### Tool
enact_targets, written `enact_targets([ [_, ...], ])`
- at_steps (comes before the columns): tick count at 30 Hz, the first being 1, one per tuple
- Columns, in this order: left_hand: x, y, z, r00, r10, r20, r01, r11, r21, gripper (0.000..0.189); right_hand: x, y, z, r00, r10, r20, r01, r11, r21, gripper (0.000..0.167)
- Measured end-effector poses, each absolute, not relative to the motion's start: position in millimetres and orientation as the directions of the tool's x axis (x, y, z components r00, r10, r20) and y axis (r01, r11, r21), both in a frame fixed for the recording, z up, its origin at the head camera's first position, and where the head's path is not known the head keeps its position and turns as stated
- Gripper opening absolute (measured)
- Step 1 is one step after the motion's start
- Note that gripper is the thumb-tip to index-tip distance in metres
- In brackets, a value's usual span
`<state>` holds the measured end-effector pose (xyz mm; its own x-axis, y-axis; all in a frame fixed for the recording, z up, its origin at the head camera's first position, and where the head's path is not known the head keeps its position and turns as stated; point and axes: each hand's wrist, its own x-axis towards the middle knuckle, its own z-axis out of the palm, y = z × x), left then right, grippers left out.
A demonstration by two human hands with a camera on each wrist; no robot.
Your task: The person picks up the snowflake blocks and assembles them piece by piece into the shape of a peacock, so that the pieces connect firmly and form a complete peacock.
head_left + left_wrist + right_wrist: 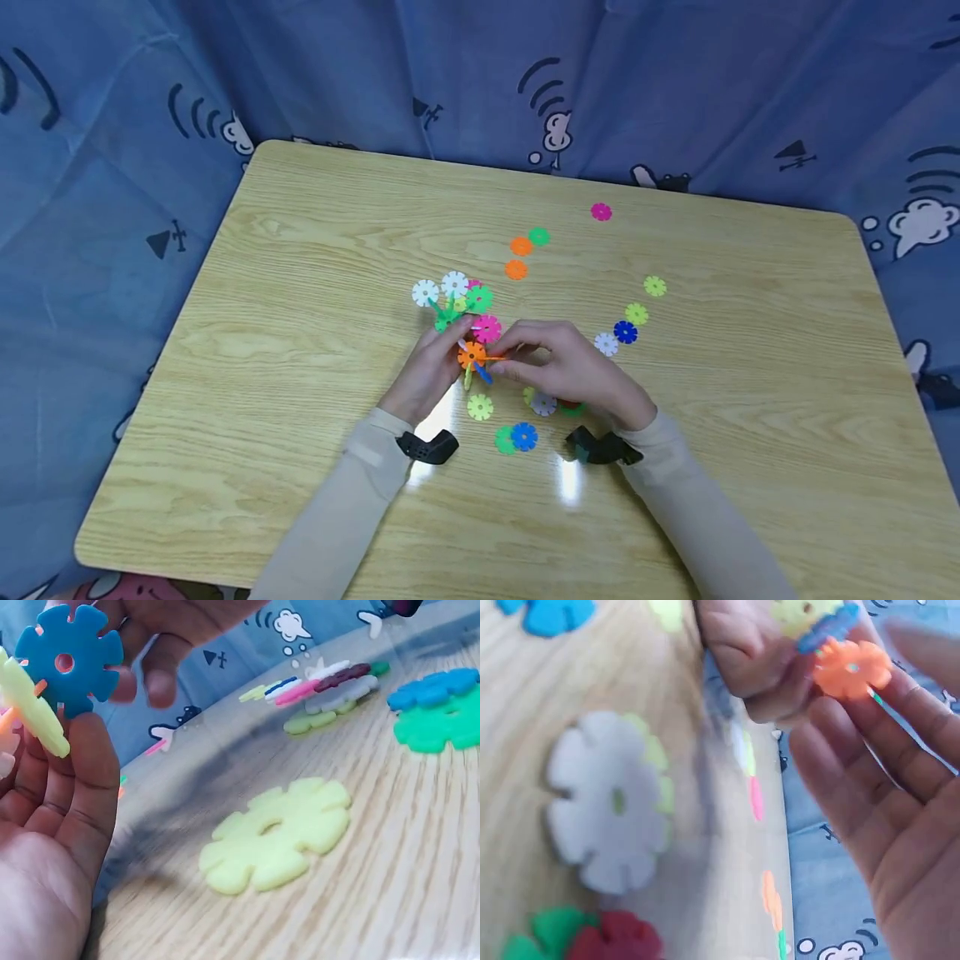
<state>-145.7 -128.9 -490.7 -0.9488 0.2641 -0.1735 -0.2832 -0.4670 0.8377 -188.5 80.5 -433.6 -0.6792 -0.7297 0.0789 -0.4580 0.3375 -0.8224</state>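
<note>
Over the middle of the table my left hand point(426, 372) holds a cluster of slotted plastic snowflake discs joined edge to edge. An orange disc point(472, 355) faces up on it; a blue disc point(94, 646) and a yellow disc point(34, 709) stick out at angles in the left wrist view. My right hand point(561, 358) pinches another orange disc point(853, 669) between thumb and fingers, at the right side of the cluster. Green pieces point(447, 320) stand up beyond the left fingers. Part of the cluster is hidden by the left hand.
Loose discs lie around the hands: a yellow disc point(277, 834) in front, a blue disc point(524, 437) over a green one, and a white disc point(611, 802) under the right wrist. Farther off lie orange discs point(516, 269) and a magenta disc point(602, 212). A blue curtain point(480, 75) hangs behind.
</note>
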Motion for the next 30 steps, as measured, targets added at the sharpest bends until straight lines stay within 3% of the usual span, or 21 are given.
enact_targets([
  [5, -146.2, -127.9, -487.2, -0.954, 0.238, -0.184, -0.284, -0.508, 0.813, 0.017, -210.5, 96.3, -423.3, -0.841, -0.541, -0.031, -0.329, 0.555, -0.764, 0.022],
  [8, -146.7, -127.7, -486.9, -0.957, 0.231, -0.174, -0.275, -0.541, 0.795, 0.013, -234.2, 95.8, -422.3, -0.894, -0.439, -0.093, -0.262, 0.677, -0.688, 0.026],
  [14, -145.1, -127.6, -489.3, -0.963, 0.212, -0.165, -0.262, -0.598, 0.758, 0.01, -274.5, 72.8, -427.5, -0.886, -0.435, -0.159, -0.3, 0.801, -0.518, 0.024],
  [21, -142.6, -126.0, -492.1, -0.963, 0.208, -0.17, -0.267, -0.658, 0.704, 0.022, -289.9, 52.3, -432.0, -0.844, -0.451, -0.291, -0.369, 0.881, -0.295, 0.038],
  [26, -143.0, -127.6, -490.9, -0.965, 0.202, -0.166, -0.261, -0.7, 0.664, 0.019, -289.0, 48.6, -430.9, -0.854, -0.417, -0.313, -0.352, 0.904, -0.243, 0.036],
  [30, -143.2, -131.1, -490.8, -0.968, 0.2, -0.153, -0.251, -0.726, 0.641, 0.011, -285.9, 50.3, -430.1, -0.867, -0.395, -0.305, -0.31, 0.905, -0.291, 0.03],
])
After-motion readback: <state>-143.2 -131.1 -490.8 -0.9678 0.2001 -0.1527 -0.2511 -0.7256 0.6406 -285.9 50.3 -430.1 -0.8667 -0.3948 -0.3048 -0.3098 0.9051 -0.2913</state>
